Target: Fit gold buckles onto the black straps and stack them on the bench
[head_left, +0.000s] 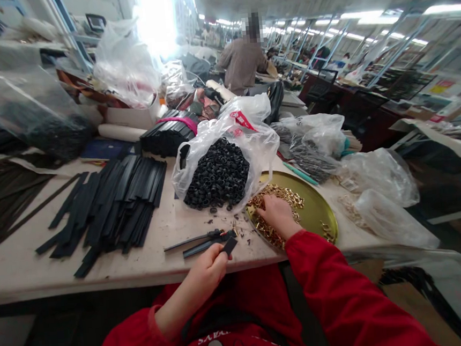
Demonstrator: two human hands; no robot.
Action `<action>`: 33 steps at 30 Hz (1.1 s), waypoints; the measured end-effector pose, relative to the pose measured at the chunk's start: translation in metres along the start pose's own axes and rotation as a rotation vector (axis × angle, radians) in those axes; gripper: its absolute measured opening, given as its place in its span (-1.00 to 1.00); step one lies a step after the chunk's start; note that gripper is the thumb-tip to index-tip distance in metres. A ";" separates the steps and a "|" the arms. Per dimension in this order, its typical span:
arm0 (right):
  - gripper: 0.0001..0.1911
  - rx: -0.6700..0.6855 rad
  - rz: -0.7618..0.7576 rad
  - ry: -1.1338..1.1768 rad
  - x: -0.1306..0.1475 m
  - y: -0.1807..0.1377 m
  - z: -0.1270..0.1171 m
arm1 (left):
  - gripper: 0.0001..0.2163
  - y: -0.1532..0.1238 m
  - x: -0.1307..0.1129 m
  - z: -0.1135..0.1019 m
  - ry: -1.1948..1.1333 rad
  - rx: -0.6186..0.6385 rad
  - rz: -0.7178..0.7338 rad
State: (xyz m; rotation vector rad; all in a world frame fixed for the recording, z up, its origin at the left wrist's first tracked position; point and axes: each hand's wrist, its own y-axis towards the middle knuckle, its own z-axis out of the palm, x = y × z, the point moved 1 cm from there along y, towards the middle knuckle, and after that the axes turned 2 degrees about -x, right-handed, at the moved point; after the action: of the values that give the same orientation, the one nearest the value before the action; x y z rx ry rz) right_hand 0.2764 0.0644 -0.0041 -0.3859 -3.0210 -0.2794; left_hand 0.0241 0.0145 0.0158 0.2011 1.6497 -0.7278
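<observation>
My left hand [212, 263], by the table's front edge, is closed round a short black strap [230, 245] whose end sticks out past the thumb. My right hand [278, 214] reaches into a round gold tray [315, 198] and touches the small gold buckles [270, 234] heaped there. Its fingers are curled together, and whatever the fingertips pinch is hidden. Two black straps [200, 245] with metal fittings at their right ends lie just beyond my left hand. Behind them a clear plastic bag [263, 138] lies open, full of small black loops [216, 171].
Many black strips [115, 199] are piled on the table at left, with a tied bundle [166, 135] behind. A teal pen-like tool [300, 173] lies past the tray. Plastic bags [380, 176] sit at right. Another person [243, 61] stands farther back.
</observation>
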 end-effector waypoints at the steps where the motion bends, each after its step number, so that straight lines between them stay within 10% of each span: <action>1: -0.81 0.005 0.001 -0.019 0.002 0.002 0.004 | -0.84 0.002 0.001 0.001 0.045 -0.003 0.016; 11: -0.81 -0.001 0.090 0.140 -0.005 0.000 0.000 | -0.81 0.019 -0.013 -0.008 0.333 -0.036 0.108; 17: -0.74 0.264 0.471 1.500 0.057 -0.040 -0.003 | -0.75 0.042 -0.011 -0.002 0.131 -0.171 0.129; 20: -0.66 0.333 0.576 1.805 0.094 -0.063 -0.005 | -0.76 0.046 -0.005 -0.003 0.002 -0.270 0.132; 33: -0.69 0.423 -0.150 1.272 0.082 -0.076 -0.016 | -0.74 0.031 0.000 -0.028 0.180 -0.149 0.047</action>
State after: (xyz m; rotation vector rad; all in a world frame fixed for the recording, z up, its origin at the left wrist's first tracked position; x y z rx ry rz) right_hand 0.1788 0.0088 0.0077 0.0730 -1.7692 0.1029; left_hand 0.0163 0.0545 0.0061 0.2030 1.8564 -0.5618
